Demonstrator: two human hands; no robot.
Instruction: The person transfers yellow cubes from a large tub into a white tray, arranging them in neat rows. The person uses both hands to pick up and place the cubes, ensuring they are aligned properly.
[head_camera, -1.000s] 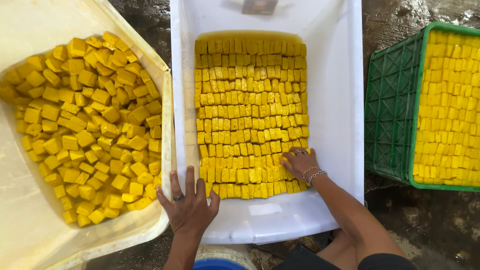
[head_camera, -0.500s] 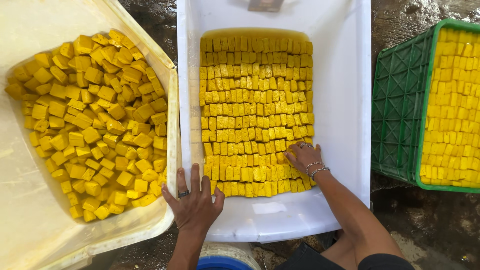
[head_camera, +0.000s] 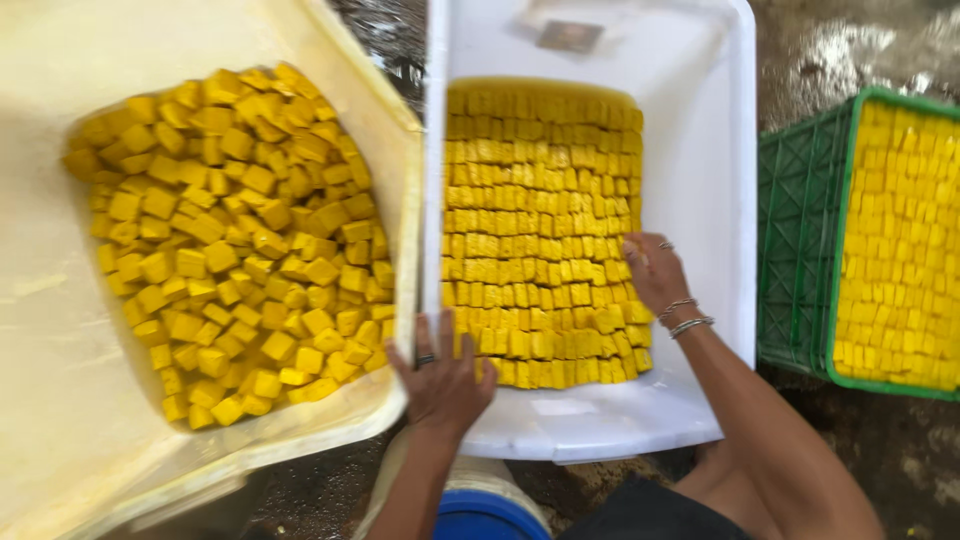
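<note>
Head view: right hand (head_camera: 655, 272) flat, fingers spread, on cube rows (head_camera: 540, 230) in white tub (head_camera: 700, 150), holding nothing; left hand (head_camera: 445, 375) open at rows' near-left corner, beside cream tub (head_camera: 405, 180).

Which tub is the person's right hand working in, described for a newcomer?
Three containers sit side by side. The right hand rests in the middle one, a white tub. Its yellow cubes lie in neat rows, unlike the cream tub's loose heap or the green crate.

Yellow cubes (head_camera: 540, 230) sit packed in tidy rows, filling the middle of the white tub (head_camera: 700, 120) in yellowish liquid. Rows run straight at the far end, a little ragged along the near edge, where bare white tub floor shows.
</note>
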